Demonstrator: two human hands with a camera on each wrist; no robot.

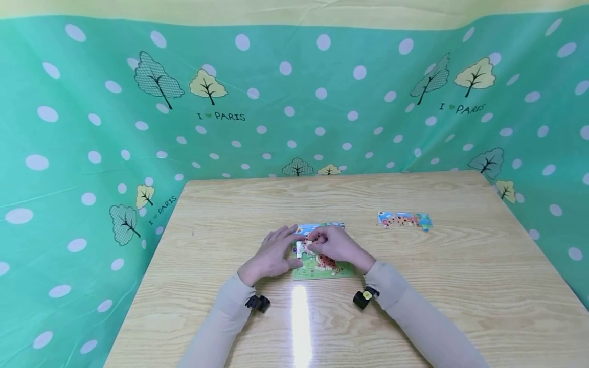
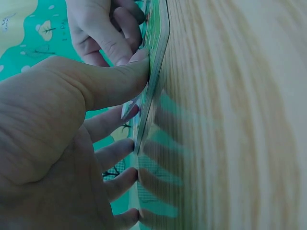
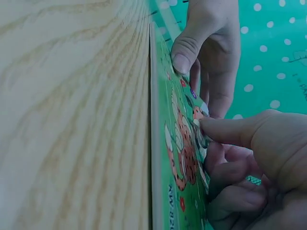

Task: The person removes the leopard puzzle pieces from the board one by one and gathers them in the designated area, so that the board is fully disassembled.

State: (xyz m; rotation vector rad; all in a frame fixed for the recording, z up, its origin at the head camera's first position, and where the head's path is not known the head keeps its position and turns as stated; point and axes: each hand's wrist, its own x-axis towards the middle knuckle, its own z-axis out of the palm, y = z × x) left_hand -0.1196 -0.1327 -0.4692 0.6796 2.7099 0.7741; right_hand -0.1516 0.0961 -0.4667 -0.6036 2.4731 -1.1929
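Note:
A picture puzzle board point(image 1: 317, 274) with a green border and a red-spotted animal lies on the table in front of me. My left hand point(image 1: 271, 253) spans its left side, thumb on the lower left edge and the other fingers stretched out past the upper left. From above the board, my right hand point(image 1: 339, 245) pinches a spotted puzzle piece point(image 3: 197, 113) between thumb and curled fingers, close over the picture. The fingers partly hide the piece. White shows in the picture near the left thumb.
Joined puzzle pieces point(image 1: 399, 219) with blue sky and red spots lie on the wooden table point(image 1: 460, 286) at the back right. A green dotted curtain point(image 1: 294, 128) hangs behind the table. Each wrist carries a small black camera.

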